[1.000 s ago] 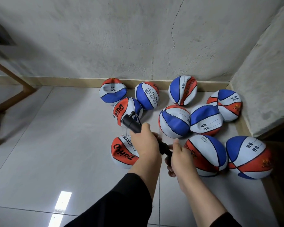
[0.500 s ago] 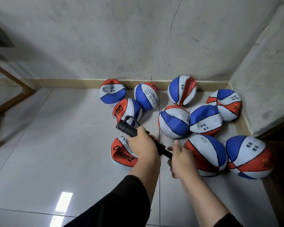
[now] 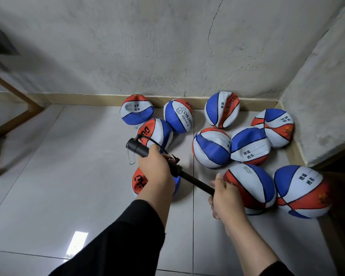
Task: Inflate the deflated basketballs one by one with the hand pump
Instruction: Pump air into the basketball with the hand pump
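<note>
Gripping the one black pump [image 3: 139,149] by its barrel, left hand [image 3: 155,168] curls round it while right hand [image 3: 225,196] clutches the drawn-out handle end. Nine basketballs [image 3: 211,150] on the floor: one [image 3: 139,182] right under the left fist, eight beyond and to the right

Nine deflated basketballs [image 3: 211,148], one hand pump [image 3: 136,147], two hands [image 3: 155,168]

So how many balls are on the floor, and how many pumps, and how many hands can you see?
Basketballs: 9, all red, white and blue
Hand pump: 1, black, held by both hands
Hands: 2, left hand and right hand
Total: 12
</note>
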The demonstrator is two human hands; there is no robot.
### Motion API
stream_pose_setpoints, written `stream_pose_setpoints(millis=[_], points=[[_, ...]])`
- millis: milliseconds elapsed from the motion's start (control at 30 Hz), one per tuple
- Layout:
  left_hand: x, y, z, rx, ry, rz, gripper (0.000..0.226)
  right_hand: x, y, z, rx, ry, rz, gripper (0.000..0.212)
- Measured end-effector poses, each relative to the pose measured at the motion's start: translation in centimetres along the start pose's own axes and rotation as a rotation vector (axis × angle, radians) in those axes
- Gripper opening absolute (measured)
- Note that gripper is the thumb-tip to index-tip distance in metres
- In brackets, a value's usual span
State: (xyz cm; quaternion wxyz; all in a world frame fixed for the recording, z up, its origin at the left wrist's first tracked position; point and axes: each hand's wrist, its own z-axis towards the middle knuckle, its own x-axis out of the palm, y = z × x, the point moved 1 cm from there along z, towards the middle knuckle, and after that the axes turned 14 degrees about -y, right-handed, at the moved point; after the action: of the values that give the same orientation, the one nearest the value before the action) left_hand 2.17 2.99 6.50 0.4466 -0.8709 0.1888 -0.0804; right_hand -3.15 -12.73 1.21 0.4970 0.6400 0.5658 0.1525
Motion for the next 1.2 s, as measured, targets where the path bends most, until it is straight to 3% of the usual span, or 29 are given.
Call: stream_pose_setpoints(millis=[100, 200, 400, 500, 700, 833, 900, 967, 1067, 1200], points=[[-0.2, 0.5, -0.1, -0.014, -0.008, 0.021, 0.009, 0.7, -0.2, -0.3, -0.011, -0.005, -0.027, 0.059], [0.0, 1.7, -1.7, -0.052, 0.026, 0.012, 0.027, 1.7, 0.0, -0.7, -0.092, -0.039, -0.035, 0.073], [0.4, 2.7, -4.4, -0.044, 0.042, -0.008, 0.012, 2.3, 1.8, -0.9, -0.195, -0.052, -0.042, 0.060], [0.5, 2.2, -4.4, -0.061, 0.067, -0.012, 0.011, 2.3, 2.2, -1.0, -0.149, -0.013, -0.009, 0.064], [0.4, 0.4, -1.0, -0.022, -0.015, -0.024, 0.008, -0.1, 1.6, -0.5, -0.026, 0.001, -0.013, 0.046], [0.3, 0.5, -0.3, -0.082, -0.010, -0.039, 0.009, 0.5, 0.8, 0.2, -0.116, -0.050, -0.103, 0.071], [0.3, 1.4, -1.1, -0.121, -0.002, -0.036, 0.022, 1.2, 1.0, 0.0, -0.174, -0.064, -0.138, 0.078], [0.4, 2.2, -2.2, -0.153, -0.009, -0.048, 0.034, 1.2, 2.2, -0.4, -0.262, -0.072, -0.189, 0.073], [0.9, 2.6, -3.7, -0.213, 0.010, -0.110, 0.019, 1.0, 5.1, -0.7, -0.393, -0.062, -0.261, 0.053], [1.2, 2.3, -4.4, -0.275, 0.019, -0.171, 0.008, 0.7, 6.5, -0.5, -0.367, -0.015, -0.245, 0.049]])
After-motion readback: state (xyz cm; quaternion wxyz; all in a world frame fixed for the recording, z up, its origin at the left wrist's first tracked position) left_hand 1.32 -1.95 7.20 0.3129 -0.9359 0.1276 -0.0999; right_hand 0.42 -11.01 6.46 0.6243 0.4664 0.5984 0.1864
